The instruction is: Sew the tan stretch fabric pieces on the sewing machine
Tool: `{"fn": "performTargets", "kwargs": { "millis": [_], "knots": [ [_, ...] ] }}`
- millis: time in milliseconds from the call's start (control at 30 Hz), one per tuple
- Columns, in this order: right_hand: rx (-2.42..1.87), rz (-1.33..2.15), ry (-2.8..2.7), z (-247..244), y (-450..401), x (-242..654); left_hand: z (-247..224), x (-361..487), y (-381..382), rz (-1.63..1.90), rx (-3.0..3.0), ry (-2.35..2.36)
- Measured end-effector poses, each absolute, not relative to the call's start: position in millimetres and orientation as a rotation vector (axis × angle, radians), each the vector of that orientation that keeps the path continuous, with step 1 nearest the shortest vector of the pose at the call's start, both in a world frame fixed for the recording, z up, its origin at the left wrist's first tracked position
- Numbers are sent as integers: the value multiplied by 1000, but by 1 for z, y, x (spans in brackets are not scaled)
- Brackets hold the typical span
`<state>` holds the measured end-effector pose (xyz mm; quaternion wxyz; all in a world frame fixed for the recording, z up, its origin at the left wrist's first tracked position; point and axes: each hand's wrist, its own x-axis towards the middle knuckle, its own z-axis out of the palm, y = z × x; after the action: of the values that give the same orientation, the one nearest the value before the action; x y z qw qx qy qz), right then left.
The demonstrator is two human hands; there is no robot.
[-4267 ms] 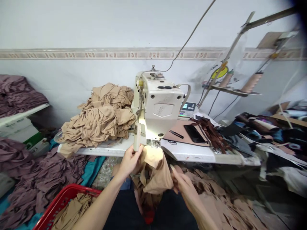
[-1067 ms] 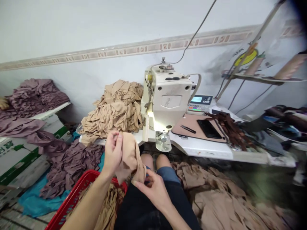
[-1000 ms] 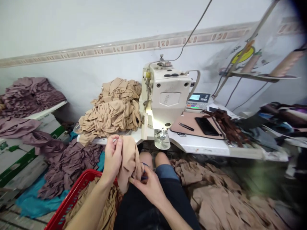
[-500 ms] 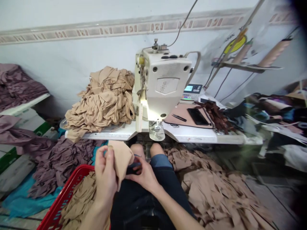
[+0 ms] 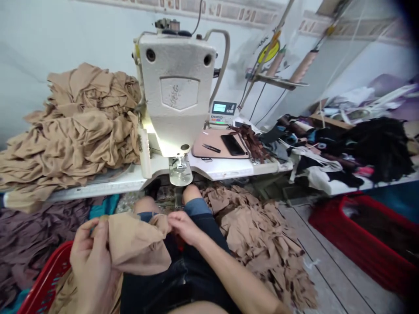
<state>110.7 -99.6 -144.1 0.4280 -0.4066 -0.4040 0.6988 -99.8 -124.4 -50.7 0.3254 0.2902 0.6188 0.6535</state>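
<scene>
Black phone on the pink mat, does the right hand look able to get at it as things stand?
Probably yes, though the right hand would first have to let go of the tan cloth it is pinching; the black phone lies uncovered on the pink mat.

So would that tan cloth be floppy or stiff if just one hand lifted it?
Probably floppy: the tan cloth folds and droops between the left hand and right hand. It's likely light, since it looks thin.

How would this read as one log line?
left hand: holding folded tan fabric piece; right hand: pinching its other end; ahead: boxy white sewing machine
</scene>
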Motion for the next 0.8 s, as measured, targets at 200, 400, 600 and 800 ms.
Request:
{"fn": "performTargets", "kwargs": {
  "millis": [200,400,600,800],
  "knots": [
    [-1000,2029,-975,-109,-75,171,-78,-109,-114,1265,1694,1726],
    [-1038,2103,-989,-96,-76,170,-93,-37,-138,774,1853,1190],
    [-1230,1831,-837,-134,-81,219,-91,-16,-136,868,1808,1131],
    [-1542,1390,-696,-201,-106,256,-88,-42,-124,247,1922,1249]
  ]
}}
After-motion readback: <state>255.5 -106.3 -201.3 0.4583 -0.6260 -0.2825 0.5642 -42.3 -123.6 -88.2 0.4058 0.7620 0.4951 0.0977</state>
